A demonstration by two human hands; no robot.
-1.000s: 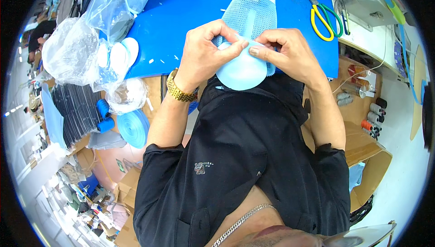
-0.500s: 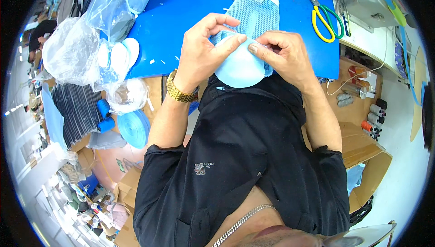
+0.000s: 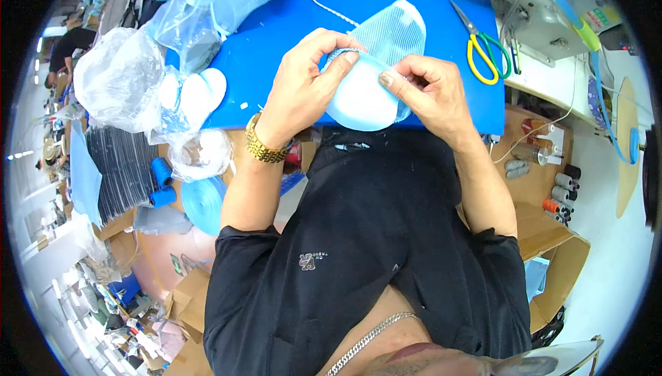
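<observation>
Both hands hold a light blue mesh bag (image 3: 396, 34) over the near edge of the blue table (image 3: 276, 86). Its far end carries a white band, and a smooth round pale blue panel (image 3: 365, 103) faces me at the near end. My left hand (image 3: 307, 79) is closed on the rim at the panel's left, thumb on top, with a folded mesh edge showing beside the fingers. At the panel's right, my right hand (image 3: 434, 93) pinches the rim between thumb and fingers. A white cord (image 3: 334, 10) lies on the table beyond the bag.
Scissors (image 3: 483, 52) with yellow and green handles lie at the right, near a sewing machine (image 3: 545, 24). On the left are a clear plastic bag (image 3: 117, 76), white oval pieces (image 3: 207, 96) and more mesh bags (image 3: 248, 3). An open cardboard box (image 3: 562, 272) stands low right.
My thumbs have moved apart along the rim, the right one slightly down the panel's edge. The bag's far end now leans more to the right. The whole view has shifted a little.
</observation>
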